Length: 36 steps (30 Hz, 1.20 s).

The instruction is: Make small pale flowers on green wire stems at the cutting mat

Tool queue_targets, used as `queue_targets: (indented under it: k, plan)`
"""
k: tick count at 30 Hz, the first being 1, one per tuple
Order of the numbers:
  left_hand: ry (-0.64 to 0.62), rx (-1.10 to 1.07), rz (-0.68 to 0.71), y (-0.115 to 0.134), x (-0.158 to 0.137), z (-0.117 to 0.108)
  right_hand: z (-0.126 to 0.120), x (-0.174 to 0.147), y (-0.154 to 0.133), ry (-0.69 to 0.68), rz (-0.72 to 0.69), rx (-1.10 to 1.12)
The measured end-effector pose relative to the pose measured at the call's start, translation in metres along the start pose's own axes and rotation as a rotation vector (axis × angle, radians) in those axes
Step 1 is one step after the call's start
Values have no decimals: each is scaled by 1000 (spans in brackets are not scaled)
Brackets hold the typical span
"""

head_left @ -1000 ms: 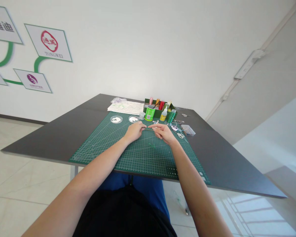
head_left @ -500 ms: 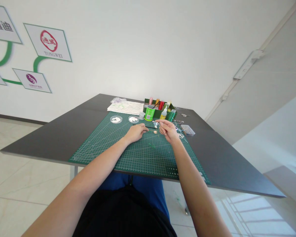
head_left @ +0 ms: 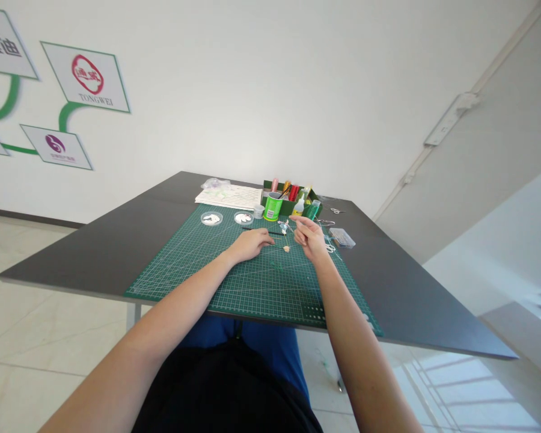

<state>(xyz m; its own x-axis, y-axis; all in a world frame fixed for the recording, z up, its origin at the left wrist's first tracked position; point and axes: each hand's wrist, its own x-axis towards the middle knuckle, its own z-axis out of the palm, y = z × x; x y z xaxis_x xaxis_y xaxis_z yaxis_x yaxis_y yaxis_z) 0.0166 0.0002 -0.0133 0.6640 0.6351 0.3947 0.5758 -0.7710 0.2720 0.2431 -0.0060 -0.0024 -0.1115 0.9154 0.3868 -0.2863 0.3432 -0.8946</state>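
Observation:
My left hand (head_left: 251,243) is closed just above the green cutting mat (head_left: 234,282), pinching a thin green stem. A small peach-coloured piece (head_left: 287,248), perhaps a flower, sits at the stem's far end. My right hand (head_left: 309,237) is raised a little to the right, thumb and forefinger pinched together. Whatever it holds is too fine to make out; a faint thread-like line shows near its fingers. Beyond the hands, a dark thin stick (head_left: 277,233) and a small blue-and-white piece (head_left: 284,226) lie on the mat.
Two clear dishes with white pieces, one of them a round dish (head_left: 211,219), stand at the back. Nearby are a green can (head_left: 273,207), a glue bottle (head_left: 298,208) and a box of coloured rolls (head_left: 267,186). A clear case (head_left: 342,237) and scissors (head_left: 336,210) lie rightward.
My right hand has drawn slightly right, away from the blue-and-white piece. The peach-coloured piece on the stem has shifted slightly toward me and right, with the left hand still pinching the stem.

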Motion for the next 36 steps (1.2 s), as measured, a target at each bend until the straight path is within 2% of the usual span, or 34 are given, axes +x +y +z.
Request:
queue_targets:
  k: [9,19,36]
  plan:
    - [-28,-93,60,1,2,0,-4,2,4,67,-3,-67]
    - [8,-178,100,-1,4,2,-15,7,19,175,122,-199]
    - [65,-398,91,0,5,2,-24,9,30,186,196,-255]
